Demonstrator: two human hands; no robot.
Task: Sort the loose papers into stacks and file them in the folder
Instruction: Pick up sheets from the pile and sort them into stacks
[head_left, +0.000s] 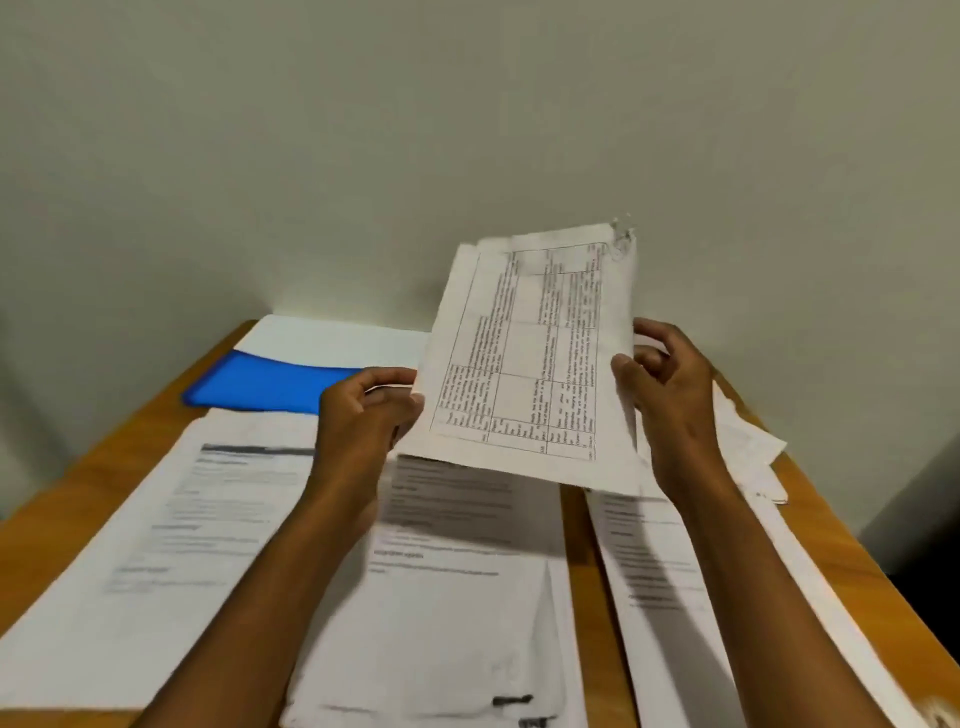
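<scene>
Two hands up at mid-frame, both on one clipped packet (524, 358) of printed table sheets, held tilted above the desk. My left hand (363, 415) has fingers curled round the packet's left edge near its lower corner; right hand (662, 384) pinches the right edge, thumb in front, fingers curled behind. Small metal clip (622, 236) sits at the packet's top right corner.

Below, on the wooden table (57, 499), I see three paper stacks side by side: left stack (171, 551) at lower left of frame, middle stack (457, 597) at bottom centre, partly under my forearms, right stack (660, 582) at lower right. Text on them is too blurred to read. More loose sheets (748, 441) lie behind the right wrist, at the table's right edge.

Blue folder (270, 384) lies flat at left of centre, just behind the left stack, w/ a white sheet (332, 338) across its far part, against the wall (467, 130).
</scene>
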